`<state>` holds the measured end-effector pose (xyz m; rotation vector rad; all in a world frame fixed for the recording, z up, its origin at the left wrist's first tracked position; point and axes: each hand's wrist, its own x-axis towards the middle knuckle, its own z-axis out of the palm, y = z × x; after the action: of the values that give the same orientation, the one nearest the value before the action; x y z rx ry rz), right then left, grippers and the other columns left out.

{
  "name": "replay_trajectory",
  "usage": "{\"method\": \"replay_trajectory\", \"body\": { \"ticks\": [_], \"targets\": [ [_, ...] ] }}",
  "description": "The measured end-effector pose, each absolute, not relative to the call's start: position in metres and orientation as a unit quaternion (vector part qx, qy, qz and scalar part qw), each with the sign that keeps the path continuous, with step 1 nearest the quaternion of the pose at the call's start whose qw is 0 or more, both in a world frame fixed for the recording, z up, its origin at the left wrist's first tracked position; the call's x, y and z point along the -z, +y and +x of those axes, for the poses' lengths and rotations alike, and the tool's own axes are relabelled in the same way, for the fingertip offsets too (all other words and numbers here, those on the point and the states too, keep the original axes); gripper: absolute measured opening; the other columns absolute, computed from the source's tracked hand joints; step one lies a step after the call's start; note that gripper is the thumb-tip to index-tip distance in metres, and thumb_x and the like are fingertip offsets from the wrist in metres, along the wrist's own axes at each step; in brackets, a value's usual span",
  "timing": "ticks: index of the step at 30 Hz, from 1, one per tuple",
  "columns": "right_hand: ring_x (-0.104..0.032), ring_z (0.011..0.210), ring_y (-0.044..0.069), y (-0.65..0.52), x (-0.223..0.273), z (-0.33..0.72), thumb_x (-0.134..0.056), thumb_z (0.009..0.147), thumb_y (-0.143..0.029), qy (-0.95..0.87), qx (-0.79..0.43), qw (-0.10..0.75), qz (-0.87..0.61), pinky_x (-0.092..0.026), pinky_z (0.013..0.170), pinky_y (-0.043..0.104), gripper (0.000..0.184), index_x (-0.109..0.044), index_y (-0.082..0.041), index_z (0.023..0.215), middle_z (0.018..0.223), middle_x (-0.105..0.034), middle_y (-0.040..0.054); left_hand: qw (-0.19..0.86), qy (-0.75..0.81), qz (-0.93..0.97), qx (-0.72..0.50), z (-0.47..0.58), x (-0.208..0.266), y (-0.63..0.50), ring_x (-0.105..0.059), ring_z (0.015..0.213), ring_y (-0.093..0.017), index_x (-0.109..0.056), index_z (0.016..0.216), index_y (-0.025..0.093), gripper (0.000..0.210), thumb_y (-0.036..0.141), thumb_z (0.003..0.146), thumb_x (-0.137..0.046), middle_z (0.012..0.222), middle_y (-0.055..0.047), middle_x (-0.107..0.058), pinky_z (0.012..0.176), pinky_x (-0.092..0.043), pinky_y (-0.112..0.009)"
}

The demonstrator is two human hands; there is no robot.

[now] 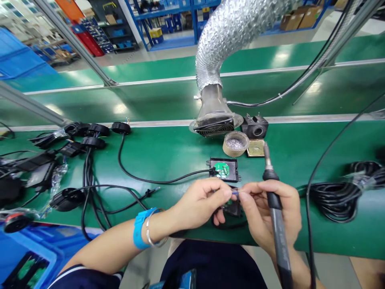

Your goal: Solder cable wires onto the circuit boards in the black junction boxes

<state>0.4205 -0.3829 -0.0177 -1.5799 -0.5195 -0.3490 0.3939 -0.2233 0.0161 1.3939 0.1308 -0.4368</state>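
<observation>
My left hand (207, 197) is closed in a pinch on thin wires (235, 192), with some blue visible at the fingertips. The tips of my right hand (270, 212) pinch at the same wires, meeting the left fingertips. A soldering iron (274, 208) lies across my right palm, gripped there with its metal tip pointing up and away. Below the fingers sits a black housing (233, 208), mostly hidden by my hands. Just beyond it, an open black case (233, 170) holds a green circuit board (221, 169), and a black cable (168, 182) runs left from it.
Behind the case stand a round solder tub (235, 144), a tip-cleaning stand (255, 132) and a fume extractor hood (213, 116). Black cables and round housings (93, 142) crowd the left. A coiled cable (337, 200) lies right. The iron's cord (319, 172) arcs across the right side.
</observation>
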Motion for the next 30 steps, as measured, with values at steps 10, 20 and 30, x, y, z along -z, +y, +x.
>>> {"method": "replay_trajectory", "body": {
  "ticks": [10, 20, 30],
  "targets": [
    [-0.067, 0.076, 0.012, -0.397, 0.039, 0.441, -0.067, 0.080, -0.017, -0.228, 0.227, 0.452, -0.832, -0.057, 0.072, 0.023, 0.030, -0.054, -0.021, 0.107, 0.094, -0.067, 0.0009, 0.612, 0.037, 0.765, 0.196, 0.466, -0.006, -0.208, -0.051, 0.038, -0.006, -0.058, 0.075, 0.013, 0.024, 0.034, 0.085, -0.057, 0.061, 0.003, -0.055, 0.035, -0.035, -0.015],
    [-0.067, 0.098, 0.017, -0.392, 0.066, 0.457, -0.057, 0.087, -0.018, -0.286, 0.101, 0.395, -0.867, -0.060, 0.075, 0.028, 0.035, -0.047, -0.023, 0.120, 0.129, -0.058, 0.0058, 0.328, -0.104, 0.925, 0.161, 0.498, 0.001, -0.195, -0.063, 0.065, -0.012, -0.071, 0.088, 0.017, 0.015, 0.020, 0.086, -0.056, 0.079, -0.002, -0.070, 0.063, -0.045, -0.022],
    [-0.068, 0.087, 0.011, -0.427, 0.070, 0.469, -0.056, 0.088, -0.012, -0.348, 0.043, 0.413, -0.841, -0.060, 0.077, 0.024, 0.043, -0.045, -0.023, 0.128, 0.131, -0.057, 0.0052, 0.165, -0.241, 0.951, 0.100, 0.509, 0.022, -0.213, -0.060, 0.089, -0.019, -0.072, 0.094, 0.017, 0.021, 0.020, 0.089, -0.052, 0.087, -0.006, -0.069, 0.082, -0.049, -0.032]
  ]
}}
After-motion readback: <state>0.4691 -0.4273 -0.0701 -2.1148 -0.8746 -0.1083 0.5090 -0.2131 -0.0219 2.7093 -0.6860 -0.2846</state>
